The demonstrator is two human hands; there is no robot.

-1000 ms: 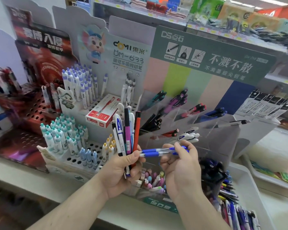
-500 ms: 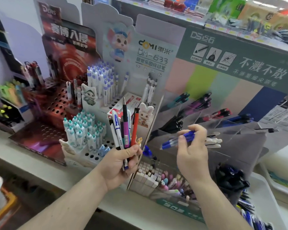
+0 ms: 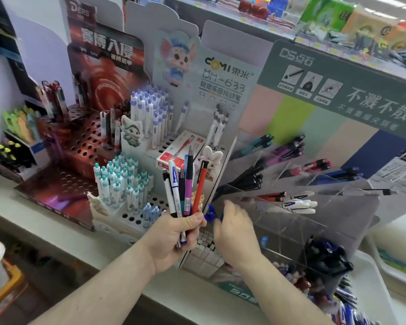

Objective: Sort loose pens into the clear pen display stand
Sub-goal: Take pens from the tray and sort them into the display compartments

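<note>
My left hand [image 3: 174, 238] grips an upright bundle of loose pens [image 3: 185, 184]: white, blue, purple and red-orange ones. My right hand [image 3: 234, 231] is blurred just right of the bundle, beside a small blue piece [image 3: 210, 215]; no pen shows plainly in its fingers. The clear pen display stand [image 3: 338, 207] rises in tiers to the right. Its slots hold black pens [image 3: 249, 181], white-and-blue pens [image 3: 295, 204], red pens [image 3: 317, 165], blue pens [image 3: 345, 174], purple pens [image 3: 288, 148] and teal pens [image 3: 258, 143].
A white punched-hole stand with teal-capped pens [image 3: 120, 181] and a red box [image 3: 178, 156] sits behind my left hand. A dark red display [image 3: 80, 146] stands further left. Loose pens lie in a white tray [image 3: 373, 289] at bottom right. An orange basket [image 3: 0, 280] is at bottom left.
My right hand held blue pens up at the clear stand; it has come back down beside the bundle and the blue pens are no longer seen in it. The view swung left.
</note>
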